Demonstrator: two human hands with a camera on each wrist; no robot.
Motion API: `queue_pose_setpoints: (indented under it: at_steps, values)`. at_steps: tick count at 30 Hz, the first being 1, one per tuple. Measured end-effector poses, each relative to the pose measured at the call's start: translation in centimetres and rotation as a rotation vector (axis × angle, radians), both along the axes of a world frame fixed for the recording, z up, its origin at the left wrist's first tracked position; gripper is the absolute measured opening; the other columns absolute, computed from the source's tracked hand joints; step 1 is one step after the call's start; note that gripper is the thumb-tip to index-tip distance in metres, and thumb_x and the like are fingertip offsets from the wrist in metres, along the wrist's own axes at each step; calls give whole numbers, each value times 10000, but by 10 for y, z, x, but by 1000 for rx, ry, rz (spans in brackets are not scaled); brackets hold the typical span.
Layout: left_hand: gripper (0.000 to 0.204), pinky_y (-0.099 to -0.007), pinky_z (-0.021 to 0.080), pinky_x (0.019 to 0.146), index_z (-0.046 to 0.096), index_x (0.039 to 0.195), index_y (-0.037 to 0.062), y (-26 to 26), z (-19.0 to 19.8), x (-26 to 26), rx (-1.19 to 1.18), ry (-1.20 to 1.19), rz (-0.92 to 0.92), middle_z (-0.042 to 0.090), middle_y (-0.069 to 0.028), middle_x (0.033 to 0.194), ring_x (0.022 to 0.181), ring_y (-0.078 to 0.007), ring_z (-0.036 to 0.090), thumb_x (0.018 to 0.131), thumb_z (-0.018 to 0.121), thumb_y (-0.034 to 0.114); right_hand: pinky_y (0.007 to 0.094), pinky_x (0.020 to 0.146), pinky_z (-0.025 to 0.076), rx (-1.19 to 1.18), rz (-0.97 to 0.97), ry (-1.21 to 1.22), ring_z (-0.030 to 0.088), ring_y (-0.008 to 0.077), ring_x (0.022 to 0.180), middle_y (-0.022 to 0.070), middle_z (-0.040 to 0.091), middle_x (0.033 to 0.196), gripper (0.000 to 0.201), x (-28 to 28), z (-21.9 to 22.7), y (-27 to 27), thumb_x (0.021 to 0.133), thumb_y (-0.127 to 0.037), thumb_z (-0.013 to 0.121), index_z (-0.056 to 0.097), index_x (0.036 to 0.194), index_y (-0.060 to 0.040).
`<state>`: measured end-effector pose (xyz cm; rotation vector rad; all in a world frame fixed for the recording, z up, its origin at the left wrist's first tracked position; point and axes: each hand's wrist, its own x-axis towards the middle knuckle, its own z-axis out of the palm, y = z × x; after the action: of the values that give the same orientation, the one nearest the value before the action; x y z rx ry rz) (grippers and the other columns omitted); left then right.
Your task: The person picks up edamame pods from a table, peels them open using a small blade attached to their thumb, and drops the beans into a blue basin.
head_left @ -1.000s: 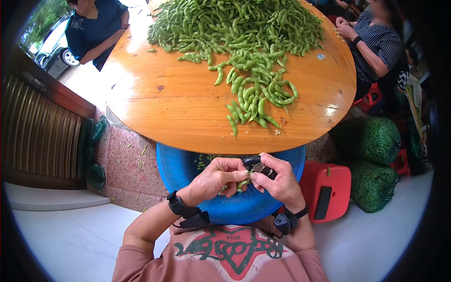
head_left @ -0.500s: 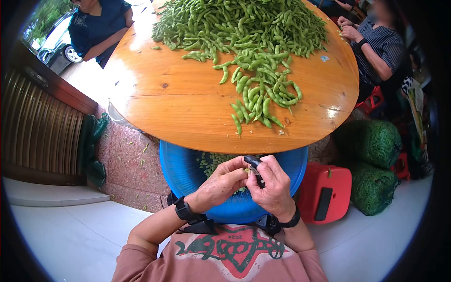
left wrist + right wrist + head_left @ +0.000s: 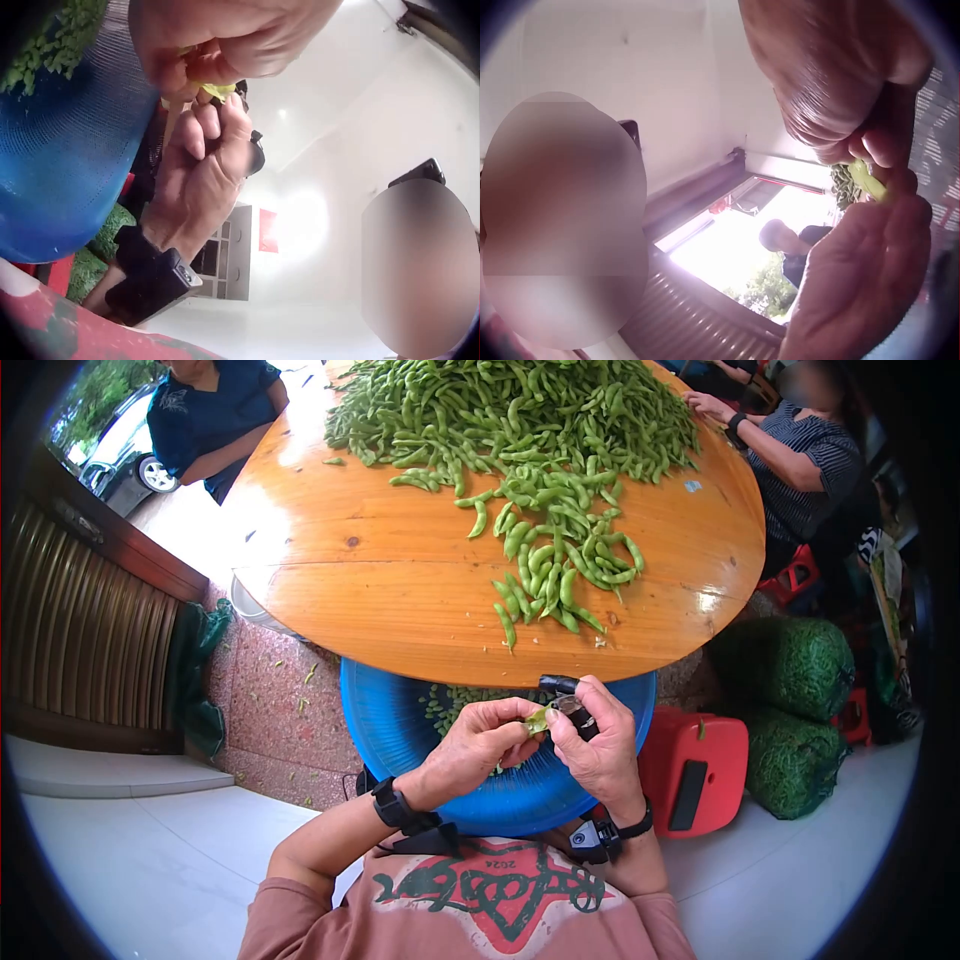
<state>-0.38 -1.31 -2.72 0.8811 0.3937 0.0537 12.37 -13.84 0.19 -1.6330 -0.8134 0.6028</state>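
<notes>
Over a blue basin (image 3: 520,808), my left hand (image 3: 468,752) pinches a green edamame pod (image 3: 538,721) between thumb and fingers. My right hand (image 3: 606,748) meets the pod's other end, its thumb tip on it, with black coverings (image 3: 558,684) on two of its fingers. The pod (image 3: 866,180) also shows between both hands in the right wrist view, partly hidden by fingertips. Loose shelled beans (image 3: 455,703) lie in the basin, below and beyond the hands.
A large heap of pods (image 3: 520,420) covers the far part of the wooden table (image 3: 350,605), with a smaller cluster nearer me. A red stool (image 3: 715,750) and full green net bags (image 3: 785,665) stand at right. Two people sit across the table.
My hands have shifted slightly, and the right fingers have lifted and spread from the left. More of the pod now shows between them. The person at right has reached toward the heap.
</notes>
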Motion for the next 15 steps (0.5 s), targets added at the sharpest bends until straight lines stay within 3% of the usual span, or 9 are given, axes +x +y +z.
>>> queue_pose_setpoints:
  at_steps: [2, 4, 6, 7, 8, 10, 12, 13, 15]
  values:
    - [200, -201, 370, 547, 693, 1053, 46, 1, 1, -1, 73, 11, -22, 592, 14, 722, 620, -40, 473, 954, 519, 59, 318, 627, 474, 10, 42, -358, 573, 158, 720, 59, 538, 811, 122, 0, 8, 1, 838, -21, 656, 612, 938, 35]
    - [187, -219, 402, 556, 701, 1027, 31, 2, 0, -2, 152, 18, -42, 608, -1, 718, 632, -53, 503, 945, 534, 51, 310, 599, 465, 31, 39, -361, 560, 139, 678, 48, 511, 751, 131, 1, 9, -4, 818, -23, 663, 596, 918, 30]
    - [152, -302, 497, 618, 693, 1005, -22, 1, -6, -6, 694, -37, -128, 659, -79, 752, 679, -151, 620, 913, 590, 42, 304, 564, 454, -138, -51, 245, 549, 111, 635, 38, 507, 706, 159, 5, 23, -20, 786, -14, 672, 581, 909, 29]
    - [148, -375, 542, 708, 684, 990, -38, 8, -6, -8, 999, -182, -160, 684, -151, 820, 779, -284, 688, 871, 643, 40, 296, 548, 444, -122, -99, 291, 541, 96, 623, 31, 509, 688, 149, 10, 38, -33, 775, -17, 676, 585, 883, 31]
    - [148, -375, 542, 708, 684, 990, -38, 17, -2, -9, 1006, -181, -158, 684, -151, 820, 779, -284, 688, 871, 643, 40, 288, 532, 433, -106, -147, 337, 533, 82, 611, 25, 511, 670, 140, 20, 51, -48, 765, -20, 679, 589, 857, 33]
    - [88, -373, 548, 735, 707, 938, 16, 36, 13, -7, 1295, -323, -259, 702, -154, 894, 812, -300, 693, 856, 673, 15, 300, 552, 438, -249, -145, -143, 541, 106, 615, 51, 552, 676, 114, 49, 57, -87, 786, -31, 672, 587, 795, 44]
    - [78, -401, 549, 721, 689, 904, 13, 55, 40, 6, 1391, -241, -104, 675, -136, 833, 806, -320, 678, 827, 677, 4, 327, 586, 450, -450, -338, -391, 544, 192, 592, 109, 578, 685, 137, 64, 53, -110, 816, -45, 663, 583, 757, 51]
    - [137, -411, 539, 702, 680, 958, 18, 67, 43, 16, 1546, -251, -17, 649, -147, 860, 802, -334, 667, 830, 643, -13, 327, 586, 450, -448, -337, -396, 544, 192, 592, 109, 578, 685, 137, 68, 54, -114, 816, -45, 663, 583, 757, 51]
    - [217, -424, 530, 705, 668, 1036, 32, 81, 46, 33, 1645, -133, 74, 630, -148, 919, 797, -348, 650, 836, 604, -23, 364, 620, 457, -613, -315, -570, 549, 304, 614, 172, 591, 749, 104, 75, 53, -117, 843, -36, 638, 589, 811, 50]
